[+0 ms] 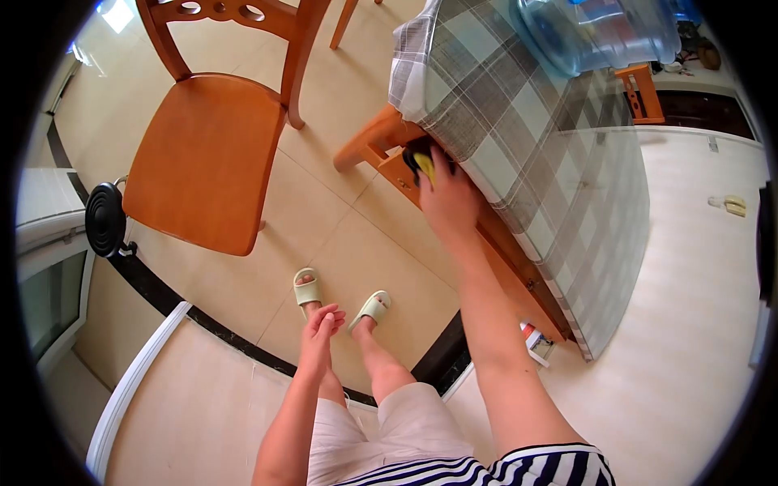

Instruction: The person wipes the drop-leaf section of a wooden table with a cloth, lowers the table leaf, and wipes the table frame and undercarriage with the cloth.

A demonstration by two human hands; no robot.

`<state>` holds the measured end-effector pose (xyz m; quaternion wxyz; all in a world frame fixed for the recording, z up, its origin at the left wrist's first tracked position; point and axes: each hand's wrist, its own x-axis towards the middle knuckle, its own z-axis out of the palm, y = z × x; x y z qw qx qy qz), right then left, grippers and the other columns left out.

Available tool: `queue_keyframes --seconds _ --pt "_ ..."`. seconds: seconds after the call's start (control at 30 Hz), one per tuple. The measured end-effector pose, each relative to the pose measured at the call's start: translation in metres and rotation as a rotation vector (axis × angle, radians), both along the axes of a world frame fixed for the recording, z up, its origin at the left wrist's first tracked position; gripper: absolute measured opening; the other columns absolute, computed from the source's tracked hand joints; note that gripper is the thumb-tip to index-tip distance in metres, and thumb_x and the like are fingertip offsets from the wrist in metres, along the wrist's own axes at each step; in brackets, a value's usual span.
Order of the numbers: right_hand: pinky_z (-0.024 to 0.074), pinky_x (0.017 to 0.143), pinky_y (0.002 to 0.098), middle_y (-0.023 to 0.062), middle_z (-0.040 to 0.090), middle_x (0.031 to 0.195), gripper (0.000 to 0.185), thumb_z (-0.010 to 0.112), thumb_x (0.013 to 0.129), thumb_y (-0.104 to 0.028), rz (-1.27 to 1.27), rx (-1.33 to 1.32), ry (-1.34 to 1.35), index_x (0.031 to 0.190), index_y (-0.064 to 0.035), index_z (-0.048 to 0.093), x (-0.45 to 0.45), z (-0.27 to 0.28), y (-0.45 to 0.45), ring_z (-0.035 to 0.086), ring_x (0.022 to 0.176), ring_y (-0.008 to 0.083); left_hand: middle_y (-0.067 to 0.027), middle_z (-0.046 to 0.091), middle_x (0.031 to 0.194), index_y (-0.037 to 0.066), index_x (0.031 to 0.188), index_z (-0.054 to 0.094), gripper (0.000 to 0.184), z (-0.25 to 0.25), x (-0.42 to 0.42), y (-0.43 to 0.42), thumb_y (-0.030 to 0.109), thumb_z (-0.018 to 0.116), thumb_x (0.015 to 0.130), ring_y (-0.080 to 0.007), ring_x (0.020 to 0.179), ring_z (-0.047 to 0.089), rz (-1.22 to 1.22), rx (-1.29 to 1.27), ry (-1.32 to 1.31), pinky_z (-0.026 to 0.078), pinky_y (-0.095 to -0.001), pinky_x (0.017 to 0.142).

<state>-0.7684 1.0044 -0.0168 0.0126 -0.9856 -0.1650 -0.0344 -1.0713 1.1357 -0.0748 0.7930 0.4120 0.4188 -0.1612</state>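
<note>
Floor, head view: glossy beige tiles (235,300) with thin joints, edged by a black border strip (243,347).
Table: wooden, orange-brown, with a grey-and-white checked cloth (519,154) over its top; a small round knob (403,184) shows on the side panel.
On table: large clear-blue plastic container (604,36), near the far end.
Chair: orange-brown wooden chair (207,158), upright, apart from the table; a black ribbed round object (105,219) sits just beside its seat.
Right hand: right hand (450,198) at the table's side, just below the cloth edge; fingers closed around the item, outlines blurred.
Held item: small black-and-yellow object (425,164), at the fingertips, near the table corner; exact type not legible, and contact with the wood cannot be told.
Left hand: left hand (322,321) above the floor, well apart from the table; half open, fingers loosely bent, nothing seen in its hold.
Feet: pale green open-toed slippers (375,308) on both, resting on the tiles.
Clothing: beige shorts (417,421), navy-and-white striped top (551,466).
</note>
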Motion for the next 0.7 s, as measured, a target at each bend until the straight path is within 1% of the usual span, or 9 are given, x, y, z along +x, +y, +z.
queue_keyframes --seconds 0.1,0.23,0.3,0.33,0.4,0.53,0.6,0.63,0.7 --pt "0.0548 0.078 0.0442 0.0166 0.059 0.118 0.037 0.066 0.087 -0.021 0.127 0.213 -0.072 0.122 -0.0110 0.059 0.004 -0.006 0.022 0.063 0.100 0.0353 -0.0097 0.067 0.111 0.002 0.126 0.057 0.035 -0.011 -0.006 0.003 0.026 0.050 0.102 -0.0166 0.101 0.062 -0.008 0.000 0.008 0.047 -0.0303 0.091" --pt "0.0532 0.082 0.0429 0.0169 0.061 0.116 0.038 0.067 0.087 -0.020 0.248 0.313 -0.152 0.122 -0.0087 0.059 -0.012 -0.007 -0.003 0.062 0.101 0.0366 -0.0089 0.067 0.110 0.003 0.126 0.057 0.033 -0.021 -0.014 0.003 0.025 0.050 0.102 -0.0149 0.099 0.062 -0.017 -0.010 0.035 0.048 -0.0291 0.089" --pt "0.0508 0.087 0.0396 0.0181 0.063 0.114 0.041 0.067 0.087 -0.024 0.137 0.532 -0.098 0.121 -0.0037 0.057 -0.016 -0.001 -0.008 0.062 0.103 0.0367 -0.0085 0.067 0.110 0.003 0.125 0.057 0.033 -0.022 -0.014 0.001 0.024 0.050 0.102 -0.0146 0.099 0.062 -0.026 -0.015 0.046 0.048 -0.0288 0.089" --pt "0.0508 0.087 0.0396 0.0181 0.063 0.114 0.041 0.067 0.087 -0.024 0.131 0.533 -0.094 0.121 -0.0037 0.057 -0.013 0.000 -0.008 0.062 0.103 0.0367 -0.0082 0.067 0.109 0.003 0.125 0.057 0.033 -0.021 -0.014 0.000 0.024 0.051 0.102 -0.0143 0.099 0.062 -0.031 -0.023 0.052 0.048 -0.0285 0.089" --pt "0.0481 0.091 0.0422 0.0218 0.063 0.114 0.042 0.066 0.087 -0.025 -0.093 0.566 0.081 0.122 -0.0020 0.056 -0.002 0.004 -0.006 0.059 0.106 0.0399 -0.0086 0.067 0.109 0.003 0.125 0.057 0.032 -0.018 -0.010 -0.001 0.024 0.051 0.102 -0.0148 0.100 0.062 -0.042 -0.023 0.068 0.047 -0.0286 0.090" --pt "0.0469 0.092 0.0417 0.0222 0.063 0.114 0.041 0.064 0.089 -0.028 -0.146 0.533 0.080 0.117 0.0014 0.058 0.007 0.012 0.011 0.059 0.107 0.0409 -0.0100 0.063 0.119 0.002 0.130 0.054 0.035 -0.010 0.027 -0.005 0.022 0.050 0.102 -0.0173 0.108 0.061 -0.040 -0.001 -0.051 0.046 -0.0302 0.095" --pt "0.0472 0.091 0.0411 0.0219 0.065 0.111 0.040 0.063 0.090 -0.031 -0.377 0.780 0.369 0.112 0.0026 0.061 0.007 0.015 0.016 0.061 0.104 0.0399 -0.0099 0.056 0.131 0.003 0.139 0.046 0.042 0.013 0.081 -0.005 0.022 0.050 0.102 -0.0193 0.116 0.057 0.034 0.081 -0.144 0.044 -0.0317 0.099" --pt "0.0472 0.091 0.0411 0.0219 0.065 0.111 0.040 0.063 0.090 -0.031 -0.377 0.782 0.372 0.112 0.0026 0.061 0.007 0.010 0.014 0.061 0.104 0.0399 -0.0092 0.053 0.135 0.004 0.142 0.042 0.046 0.022 0.109 -0.006 0.023 0.051 0.101 -0.0195 0.118 0.055 0.087 0.137 -0.242 0.044 -0.0320 0.100" --pt "0.0477 0.089 0.0404 0.0206 0.067 0.108 0.040 0.062 0.089 -0.033 -0.521 1.165 0.843 0.108 0.0018 0.064 0.006 -0.006 0.005 0.063 0.102 0.0380 -0.0092 0.049 0.139 0.005 0.146 0.036 0.054 0.030 0.161 -0.006 0.023 0.055 0.099 -0.0192 0.116 0.056 0.109 0.227 -0.436 0.045 -0.0314 0.097"
